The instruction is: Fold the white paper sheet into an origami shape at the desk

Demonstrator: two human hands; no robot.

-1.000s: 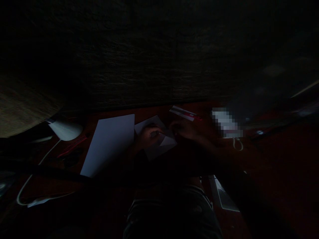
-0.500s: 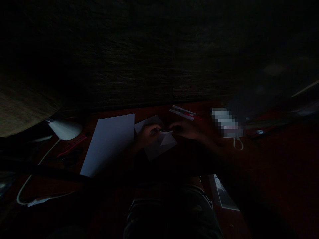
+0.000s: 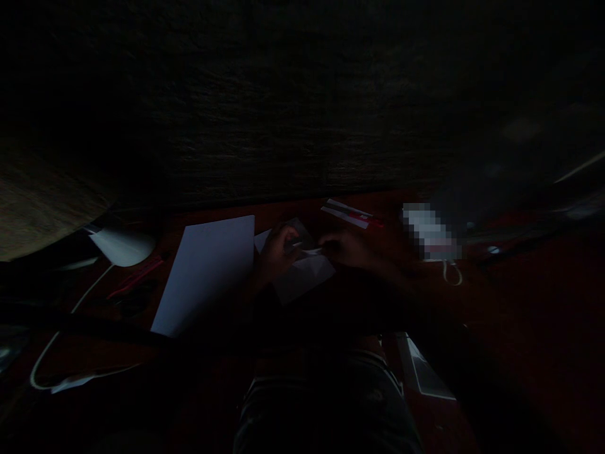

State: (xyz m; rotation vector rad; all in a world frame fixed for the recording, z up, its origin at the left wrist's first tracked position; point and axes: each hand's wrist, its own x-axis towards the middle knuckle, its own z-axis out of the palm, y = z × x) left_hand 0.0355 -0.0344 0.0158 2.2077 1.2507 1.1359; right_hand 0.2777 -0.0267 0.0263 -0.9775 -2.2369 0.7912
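In the dim head view, a small folded piece of white paper (image 3: 311, 251) is held between my two hands. My left hand (image 3: 280, 248) pinches its left end with bent fingers. At its other end, the fingers of my right hand (image 3: 347, 247) close on the paper, somewhat blurred. Beneath both hands a pale paper sheet (image 3: 302, 282) lies at an angle on the dark reddish table. The exact folds are too dark to make out.
A large white stack of paper (image 3: 208, 265) lies left of my hands. Beyond the right hand are a clear strip with a red end (image 3: 347, 213) and a blurred-out white object (image 3: 428, 230) with a cord loop. A white lamp head (image 3: 123, 246) stands far left.
The folded paper has tilted from a raised triangular flap to a narrow, flatter strip. My left fingers have shifted slightly up and left; the right hand has moved only a little.
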